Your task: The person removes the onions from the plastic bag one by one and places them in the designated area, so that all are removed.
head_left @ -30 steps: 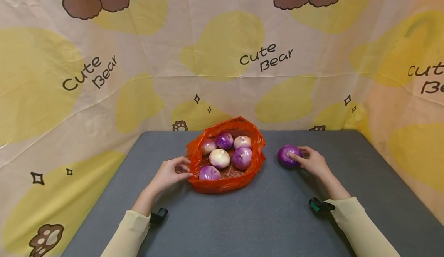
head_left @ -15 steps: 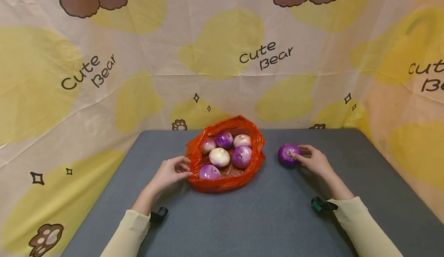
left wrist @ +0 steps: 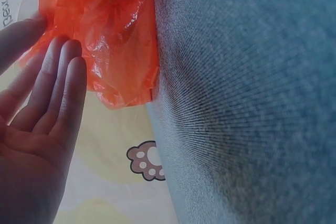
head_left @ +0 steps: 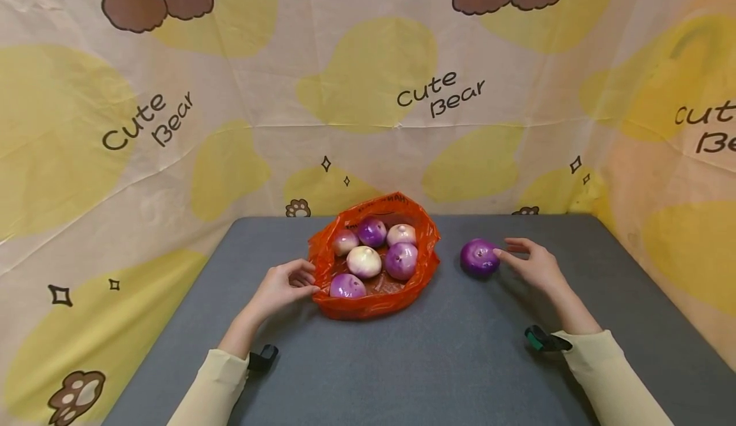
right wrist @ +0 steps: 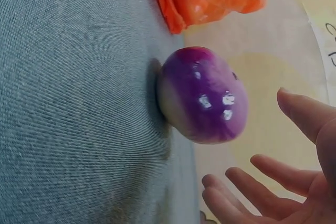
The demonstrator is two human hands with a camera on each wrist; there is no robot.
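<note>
An orange-red plastic bag (head_left: 359, 310) stands with its mouth wide, several glossy purple-and-white onions (head_left: 364, 262) inside. At its left rim is my left hand (head_left: 285, 289); thumb and fingertips touch the plastic, with a gap between them in the head view. The left wrist view shows these fingers fairly straight against the bag (left wrist: 118, 51). One purple onion (head_left: 480, 258) sits on the table, right of the bag. Just right of it is my right hand (head_left: 536, 266), fingers spread and holding nothing. In the right wrist view, a space separates the fingers from this onion (right wrist: 202, 95).
The grey table (head_left: 402, 368) ends at the back against a patterned cloth (head_left: 356, 75), which also hangs along the sides. Bare tabletop lies between the bag and the single onion. Each wrist wears a small black camera mount (head_left: 263, 357).
My right hand has let go of the single onion and drawn back to the right. The onion stays in place. My left hand and the bag have not visibly moved.
</note>
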